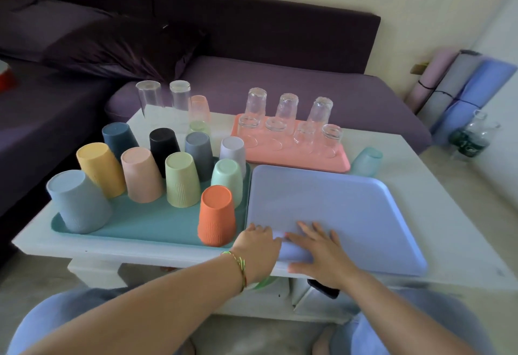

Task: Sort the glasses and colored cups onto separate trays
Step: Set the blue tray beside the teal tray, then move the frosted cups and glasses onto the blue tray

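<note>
A teal tray [145, 228] at the left holds several upturned colored cups, among them an orange cup [216, 216] at its front right corner. A pink tray [294, 158] at the back carries several upturned clear glasses [286, 109]. Two tall clear glasses [150, 96] and two translucent cups, one pink [199, 108], stand on the table behind the teal tray. A pale blue translucent cup [365, 161] stands right of the pink tray. A bare lilac tray [350, 209] lies at the front right. My left hand [256, 245] rests on its near left corner. My right hand [319, 253] presses flat on its near edge.
The trays lie on a low white table [462, 237]. A purple sofa [280, 88] runs behind it. Rolled mats [459, 88] lean on the wall at the right, with bottles [473, 133] on the floor below them. My knees are under the table's front edge.
</note>
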